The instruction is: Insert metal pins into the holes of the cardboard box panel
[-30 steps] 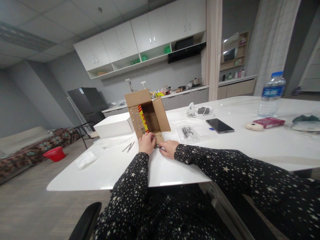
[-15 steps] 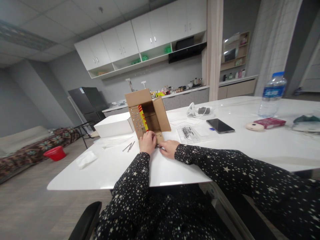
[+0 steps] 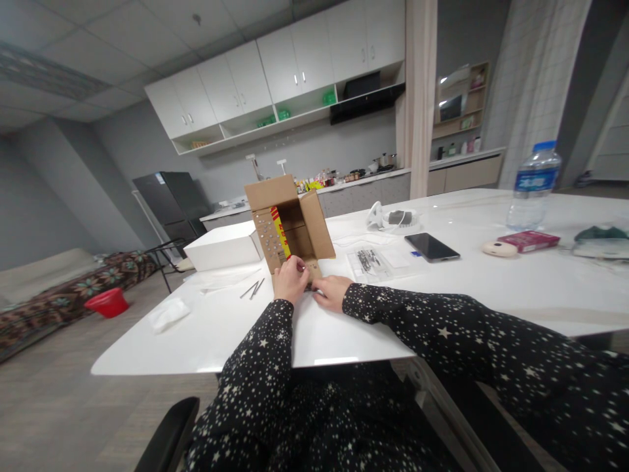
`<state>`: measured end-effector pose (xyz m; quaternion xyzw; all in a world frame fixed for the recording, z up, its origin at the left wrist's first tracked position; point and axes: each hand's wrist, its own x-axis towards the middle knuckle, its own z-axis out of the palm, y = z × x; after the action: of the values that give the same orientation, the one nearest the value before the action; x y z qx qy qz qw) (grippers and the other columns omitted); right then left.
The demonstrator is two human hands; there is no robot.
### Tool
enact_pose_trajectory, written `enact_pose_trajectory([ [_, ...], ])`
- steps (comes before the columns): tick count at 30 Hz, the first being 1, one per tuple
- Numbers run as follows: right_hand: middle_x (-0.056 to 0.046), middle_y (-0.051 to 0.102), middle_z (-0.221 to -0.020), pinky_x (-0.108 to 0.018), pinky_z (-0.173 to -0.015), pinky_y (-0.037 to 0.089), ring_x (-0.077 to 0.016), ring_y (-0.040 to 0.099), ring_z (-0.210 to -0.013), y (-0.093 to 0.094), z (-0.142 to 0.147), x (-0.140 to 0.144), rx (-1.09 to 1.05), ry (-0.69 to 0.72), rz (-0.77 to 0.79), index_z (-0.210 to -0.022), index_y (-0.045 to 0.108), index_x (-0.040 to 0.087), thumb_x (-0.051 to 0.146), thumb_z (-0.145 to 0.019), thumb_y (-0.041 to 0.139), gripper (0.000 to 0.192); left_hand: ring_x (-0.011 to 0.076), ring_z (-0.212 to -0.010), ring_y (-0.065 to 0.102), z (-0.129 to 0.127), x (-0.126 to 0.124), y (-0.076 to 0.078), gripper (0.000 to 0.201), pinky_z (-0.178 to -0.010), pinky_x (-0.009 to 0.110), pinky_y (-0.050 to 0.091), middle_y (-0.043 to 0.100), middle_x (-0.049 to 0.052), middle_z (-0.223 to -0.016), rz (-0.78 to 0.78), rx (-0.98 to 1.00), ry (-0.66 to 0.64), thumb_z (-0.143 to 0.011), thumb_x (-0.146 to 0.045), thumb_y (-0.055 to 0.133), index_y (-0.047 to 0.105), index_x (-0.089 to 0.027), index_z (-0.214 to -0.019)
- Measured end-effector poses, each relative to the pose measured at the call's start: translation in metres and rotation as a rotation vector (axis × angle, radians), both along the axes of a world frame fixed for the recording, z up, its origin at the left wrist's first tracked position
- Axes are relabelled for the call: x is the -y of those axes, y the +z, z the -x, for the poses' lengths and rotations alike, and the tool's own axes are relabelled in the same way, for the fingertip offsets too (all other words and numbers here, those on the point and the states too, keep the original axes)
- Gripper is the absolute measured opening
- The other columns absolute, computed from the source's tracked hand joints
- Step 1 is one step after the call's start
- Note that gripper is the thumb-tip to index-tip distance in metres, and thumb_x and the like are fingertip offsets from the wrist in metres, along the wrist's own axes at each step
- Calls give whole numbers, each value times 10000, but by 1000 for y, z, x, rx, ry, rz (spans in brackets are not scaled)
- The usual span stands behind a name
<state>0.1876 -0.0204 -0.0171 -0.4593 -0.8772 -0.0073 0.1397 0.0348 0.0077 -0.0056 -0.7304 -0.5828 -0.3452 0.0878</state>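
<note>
An open cardboard box (image 3: 317, 226) stands tilted on the white table, its flaps spread and its inside facing me. Small greyish dots cover its left flap, beside a yellow and red printed strip (image 3: 280, 235). At the lower front flap, my left hand (image 3: 291, 282) is closed in a pinch; a tiny thing seems to show at the fingertips, too small to name. My right hand (image 3: 332, 292) lies low at the box's front edge, its curled fingers gripping the cardboard there. Its fingertips are partly hidden. To the left lie thin dark rods (image 3: 254, 288), like nails.
A white box (image 3: 223, 248) stands behind on the left, with a crumpled tissue (image 3: 170, 314) nearer me. Rightward are a clear plastic case of small dark parts (image 3: 369, 261), a phone (image 3: 432, 246), a white corded device (image 3: 393, 217), a maroon box (image 3: 535, 240) and a water bottle (image 3: 533, 187).
The fingers of my left hand have lifted slightly off the front flap and drawn into a pinch. My right hand and the box have stayed in place.
</note>
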Motion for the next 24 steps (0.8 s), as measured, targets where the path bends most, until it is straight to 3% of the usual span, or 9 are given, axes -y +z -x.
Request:
enact_pose_trajectory([
  [19, -68, 687, -1064, -285, -731, 429, -219, 638, -934, 1, 2, -1, 24, -23, 31, -1086, 609, 220, 331, -877, 432, 296, 149, -677, 569, 2, -1, 0, 57, -700, 290, 425, 599, -7, -726, -185, 211, -120, -816, -267, 519, 496, -217, -831],
  [24, -72, 691, -1045, -287, -727, 430, -219, 642, -925, 0, -1, 0, 7, 5, 7, -1076, 607, 216, 330, -877, 420, 297, 140, -674, 560, -1, 3, 2, 62, -689, 275, 435, 596, -13, -730, -162, 189, -192, -785, -242, 539, 500, -217, -826],
])
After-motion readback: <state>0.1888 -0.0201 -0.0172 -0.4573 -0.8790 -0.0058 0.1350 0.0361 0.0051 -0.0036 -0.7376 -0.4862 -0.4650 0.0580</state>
